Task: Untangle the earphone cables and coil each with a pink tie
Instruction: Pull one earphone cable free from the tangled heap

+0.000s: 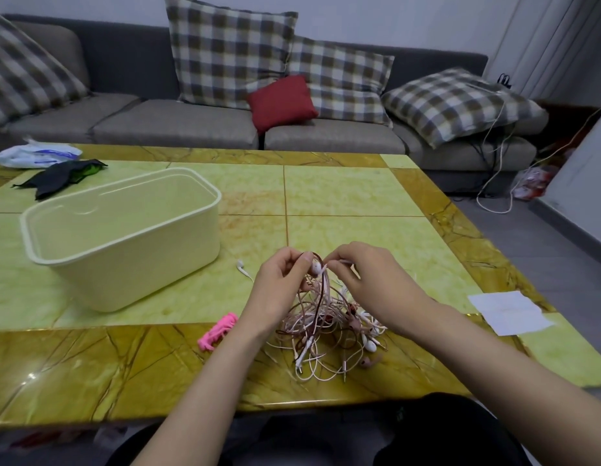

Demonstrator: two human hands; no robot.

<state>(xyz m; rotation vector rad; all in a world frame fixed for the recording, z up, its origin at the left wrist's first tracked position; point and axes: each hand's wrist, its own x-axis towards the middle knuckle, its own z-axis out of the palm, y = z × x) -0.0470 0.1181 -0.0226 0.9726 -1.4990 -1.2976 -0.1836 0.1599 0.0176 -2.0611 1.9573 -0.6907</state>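
1. The tangle of thin pink, white and dark-red earphone cables lies right of the cream plastic tub. It is judged light, limp and snag-prone.
2. The left hand and right hand each pinch raised strands; gripping near the earbuds is advised.
3. The pink rubbery ties lie in front of the tub.

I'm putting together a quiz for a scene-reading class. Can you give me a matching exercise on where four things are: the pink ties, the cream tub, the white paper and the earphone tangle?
Things:
1. pink ties
2. cream tub
3. white paper
4. earphone tangle

Places:
A. at the right edge of the table
B. pinched at its top by the left hand and the right hand
C. on the table's left part, open top up
D. on the table, just left of the left wrist

Pairs: 1-D, 2-C, 3-A, 4-B
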